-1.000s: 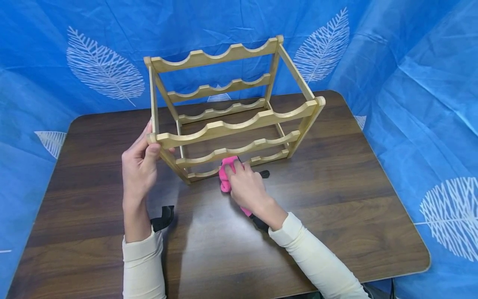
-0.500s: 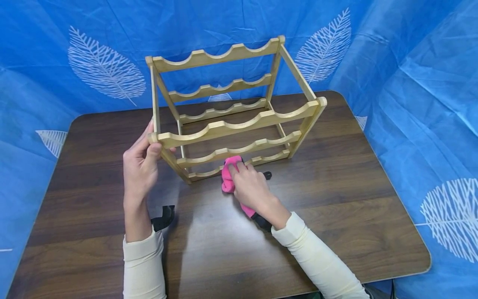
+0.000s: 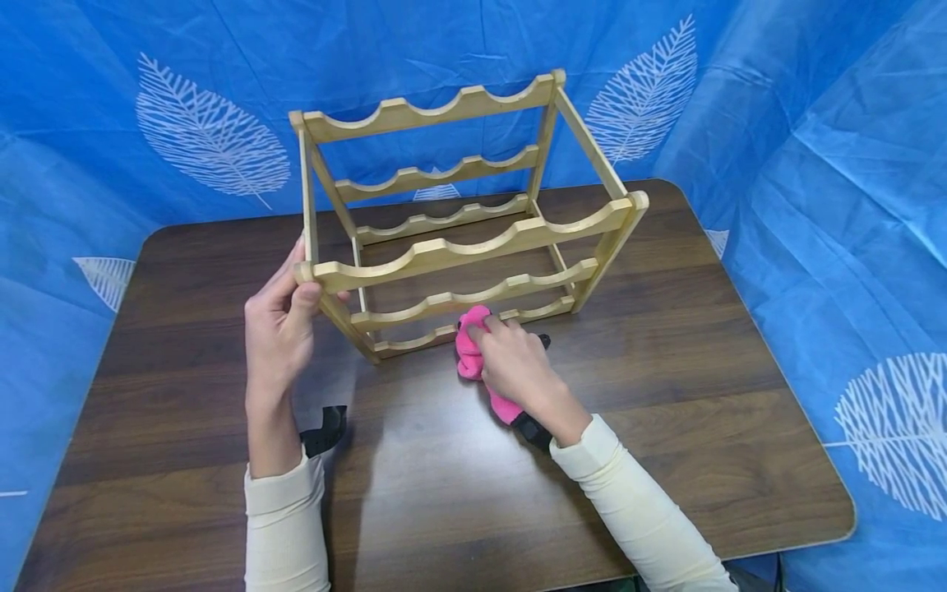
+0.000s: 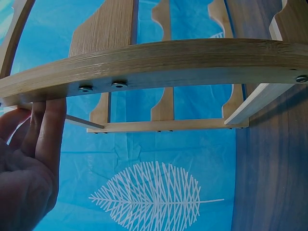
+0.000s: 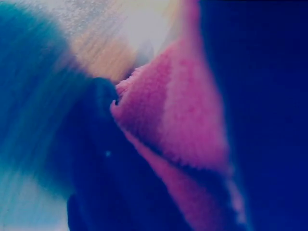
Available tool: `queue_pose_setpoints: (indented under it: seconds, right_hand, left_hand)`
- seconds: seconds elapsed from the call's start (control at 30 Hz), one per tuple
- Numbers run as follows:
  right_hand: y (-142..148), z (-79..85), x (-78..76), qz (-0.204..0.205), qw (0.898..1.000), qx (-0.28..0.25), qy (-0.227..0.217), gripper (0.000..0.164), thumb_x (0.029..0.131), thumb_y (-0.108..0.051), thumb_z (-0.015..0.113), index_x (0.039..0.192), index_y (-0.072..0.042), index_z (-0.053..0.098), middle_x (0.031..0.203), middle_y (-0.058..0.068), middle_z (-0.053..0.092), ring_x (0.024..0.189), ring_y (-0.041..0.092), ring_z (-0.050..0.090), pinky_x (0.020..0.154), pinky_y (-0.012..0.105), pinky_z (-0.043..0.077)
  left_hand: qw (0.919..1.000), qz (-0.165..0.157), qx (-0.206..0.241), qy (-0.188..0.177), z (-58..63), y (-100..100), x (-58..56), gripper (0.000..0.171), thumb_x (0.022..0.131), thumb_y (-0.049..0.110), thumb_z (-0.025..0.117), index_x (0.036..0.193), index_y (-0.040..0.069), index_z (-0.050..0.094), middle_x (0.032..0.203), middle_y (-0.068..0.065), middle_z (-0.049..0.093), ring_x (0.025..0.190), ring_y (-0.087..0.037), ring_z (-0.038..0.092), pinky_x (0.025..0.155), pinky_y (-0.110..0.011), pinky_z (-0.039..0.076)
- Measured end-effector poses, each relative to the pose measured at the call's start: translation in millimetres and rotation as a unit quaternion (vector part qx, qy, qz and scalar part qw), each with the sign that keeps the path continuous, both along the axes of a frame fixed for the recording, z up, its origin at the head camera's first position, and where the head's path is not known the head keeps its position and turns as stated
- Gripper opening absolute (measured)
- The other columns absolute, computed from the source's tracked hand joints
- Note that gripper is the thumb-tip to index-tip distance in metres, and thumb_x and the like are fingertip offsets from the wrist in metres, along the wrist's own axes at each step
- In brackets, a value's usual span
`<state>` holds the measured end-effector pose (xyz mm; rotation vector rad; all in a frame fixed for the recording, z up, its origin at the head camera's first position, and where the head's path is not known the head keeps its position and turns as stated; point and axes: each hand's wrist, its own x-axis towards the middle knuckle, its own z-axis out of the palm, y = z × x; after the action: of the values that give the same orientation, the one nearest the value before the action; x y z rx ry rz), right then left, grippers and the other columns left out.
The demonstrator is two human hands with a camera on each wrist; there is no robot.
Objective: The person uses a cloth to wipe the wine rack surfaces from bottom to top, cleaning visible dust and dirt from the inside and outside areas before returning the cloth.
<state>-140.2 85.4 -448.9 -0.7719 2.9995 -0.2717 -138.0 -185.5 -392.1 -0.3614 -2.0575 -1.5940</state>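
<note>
A light wooden wine rack (image 3: 436, 259) with scalloped rails stands on the table, its legs toward me. My left hand (image 3: 277, 345) grips the rack's front left post near the top corner. In the left wrist view that post (image 4: 183, 62) crosses the frame, with screw heads along it and the fingers beneath its left end. My right hand (image 3: 518, 366) holds a bunched pink fuzzy cloth (image 3: 472, 349) against the lowest front rail, around its middle. Up close in the right wrist view, folds of the cloth (image 5: 178, 106) show, blurred; the fingers cannot be made out there.
A dark wood-grain table (image 3: 444, 493) lies under everything. Blue sheeting (image 3: 473, 49) with white leaf prints hangs behind and at both sides. Black straps are on both wrists, one strap end (image 3: 333, 423) sticking out beside the left wrist.
My right hand has slid a short way to the right along the bottom front rail, carrying the pink cloth. The left hand and the wine rack have stayed in place.
</note>
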Motion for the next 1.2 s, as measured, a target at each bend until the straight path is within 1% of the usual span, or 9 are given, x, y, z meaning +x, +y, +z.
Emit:
queue_pose_setpoints:
  seconds: [0.37,0.43,0.57,0.63,0.77,0.87,0.93,1.07,1.2]
  right_hand:
    - [15,0.3,5.5,-0.007,0.997,-0.032,0.068,0.047,0.073,0.005,0.064,0.116,-0.012,0.07,0.111,0.01,0.065,0.079,0.033,0.06,0.049,0.045,0.053]
    - [18,0.4,6.2,-0.01,0.996,-0.04,0.085,0.045,0.073,0.004,0.064,0.116,-0.01,0.069,0.109,0.011,0.065,0.079,0.033,0.061,0.048,0.047,0.053]
    - [26,0.4,6.7,-0.029,0.993,-0.045,0.105,0.043,0.074,0.002,0.066,0.116,-0.009,0.069,0.105,0.012,0.064,0.078,0.034,0.061,0.048,0.049,0.053]
    - [29,0.2,6.6,-0.038,0.993,-0.045,0.105,0.044,0.074,0.002,0.066,0.117,-0.009,0.069,0.105,0.013,0.064,0.078,0.034,0.061,0.048,0.049,0.053]
    - [33,-1.2,5.9,-0.042,0.993,-0.046,0.098,0.044,0.074,0.003,0.065,0.117,-0.008,0.069,0.103,0.014,0.064,0.077,0.035,0.06,0.048,0.049,0.052]
    - [35,-2.3,5.8,-0.048,0.993,-0.049,0.1,0.043,0.074,0.002,0.065,0.116,-0.006,0.068,0.102,0.015,0.063,0.076,0.035,0.06,0.048,0.049,0.052]
    - [37,-2.7,5.8,-0.055,0.992,-0.05,0.105,0.043,0.073,0.003,0.064,0.115,-0.005,0.068,0.102,0.016,0.063,0.075,0.035,0.06,0.047,0.049,0.052]
    - [43,-2.3,5.4,-0.074,0.99,-0.055,0.108,0.048,0.072,0.003,0.064,0.119,-0.005,0.068,0.105,0.017,0.064,0.071,0.036,0.059,0.046,0.049,0.052]
    - [51,-3.5,3.7,-0.091,0.991,-0.048,0.08,0.047,0.073,0.003,0.062,0.119,-0.004,0.067,0.103,0.018,0.064,0.071,0.037,0.059,0.048,0.052,0.052]
  left_hand:
    - [0.9996,-0.015,0.023,-0.005,1.8,2,0.7,0.057,0.095,0.039,0.06,0.12,-0.012,0.064,0.146,-0.013,0.048,0.077,-0.008,0.071,0.074,-0.02,0.055]
    - [0.9999,-0.009,0.011,-0.003,2.8,3,-0.1,0.056,0.095,0.04,0.059,0.117,-0.011,0.066,0.143,-0.014,0.051,0.089,-0.009,0.071,0.077,-0.02,0.054]
    - [0.9998,-0.01,0.017,-0.002,3.7,2,0.2,0.054,0.095,0.04,0.06,0.114,-0.011,0.068,0.142,-0.015,0.052,0.089,-0.01,0.071,0.077,-0.021,0.055]
    - [0.9997,-0.01,0.022,-0.003,4.2,2,0.3,0.053,0.094,0.039,0.061,0.116,-0.009,0.068,0.14,-0.016,0.054,0.084,-0.011,0.072,0.076,-0.022,0.055]
    - [0.9999,-0.001,0.011,0.001,4.0,2,0.9,0.052,0.095,0.039,0.06,0.115,-0.008,0.068,0.128,-0.022,0.061,0.096,-0.011,0.07,0.08,-0.022,0.054]
    - [0.9999,-0.006,0.016,-0.002,3.1,2,2.0,0.052,0.095,0.038,0.061,0.115,-0.009,0.068,0.132,-0.021,0.06,0.094,-0.011,0.07,0.08,-0.022,0.054]
    - [0.9994,-0.012,0.03,-0.007,2.7,3,2.8,0.053,0.094,0.038,0.061,0.118,-0.009,0.067,0.144,-0.016,0.05,0.078,-0.01,0.072,0.076,-0.021,0.055]
    - [0.9987,-0.022,0.046,-0.007,2.6,3,2.4,0.052,0.094,0.037,0.063,0.117,-0.009,0.067,0.144,-0.018,0.049,0.077,-0.01,0.072,0.074,-0.022,0.055]
    - [0.9998,-0.007,0.02,-0.005,2.4,2,1.5,0.053,0.094,0.039,0.061,0.116,-0.009,0.068,0.141,-0.018,0.053,0.083,-0.009,0.072,0.075,-0.021,0.055]
